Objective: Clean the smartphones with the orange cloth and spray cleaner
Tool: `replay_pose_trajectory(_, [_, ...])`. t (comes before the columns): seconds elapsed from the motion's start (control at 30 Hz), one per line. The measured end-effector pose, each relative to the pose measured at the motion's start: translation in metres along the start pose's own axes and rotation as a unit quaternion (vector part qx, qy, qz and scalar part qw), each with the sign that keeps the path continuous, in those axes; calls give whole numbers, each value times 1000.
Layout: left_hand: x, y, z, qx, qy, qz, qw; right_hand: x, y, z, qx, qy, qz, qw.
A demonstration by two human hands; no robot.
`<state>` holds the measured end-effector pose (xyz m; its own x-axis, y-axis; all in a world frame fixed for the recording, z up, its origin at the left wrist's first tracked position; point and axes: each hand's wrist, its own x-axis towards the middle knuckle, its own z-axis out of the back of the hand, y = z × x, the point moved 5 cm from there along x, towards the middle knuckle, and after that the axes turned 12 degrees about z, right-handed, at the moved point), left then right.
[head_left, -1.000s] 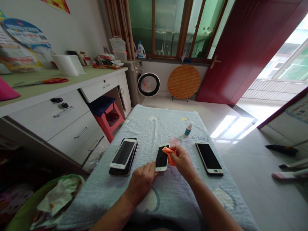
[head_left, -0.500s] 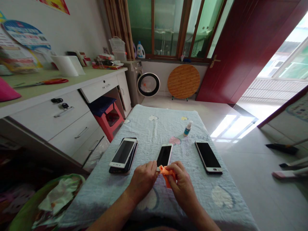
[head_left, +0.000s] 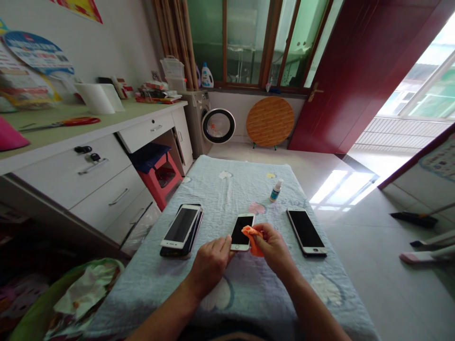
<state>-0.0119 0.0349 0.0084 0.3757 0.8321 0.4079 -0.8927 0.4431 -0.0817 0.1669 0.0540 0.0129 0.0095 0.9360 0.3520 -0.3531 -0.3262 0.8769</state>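
Fingers of the right hand (head_left: pixel 275 248) pinch a bunched cloth (head_left: pixel 256 245) at the phone (head_left: pixel 241 232), mid-bench (head_left: pixel 213 189); the left hand's (head_left: pixel 211 263) close on its lower corner. Brace that corner and press the cloth lightly, flat.

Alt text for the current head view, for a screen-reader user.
The left hand steadies a white smartphone on a quilted blue cloth while the right hand holds an orange cloth at its screen. Stacked phones lie left, another phone right, a small spray bottle beyond.
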Motion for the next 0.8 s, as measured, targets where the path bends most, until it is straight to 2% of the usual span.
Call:
replay_pose_trajectory(0.1, [0, 1, 4, -20, 0, 7, 1000, 20, -15, 0, -27, -1, -10, 1000])
replay_pose_trajectory(0.23, [1, -2, 7, -36, -8, -7, 999, 42, -25, -3, -114, -1, 20, 993])
replay_pose_trajectory(0.4, [2, -7, 8, -45, 16, -9, 999, 53, -22, -4, -130, -5, 55, 990])
replay_pose_trajectory(0.57, [3, -1, 10, -84, 47, 36, 995, 64, -16, 5, -161, -46, 91, 982])
replay_pose_trajectory(0.8, [2, 8, 8, -130, 84, 98, 983, 68, -21, -22, -199, 47, 118, 972])
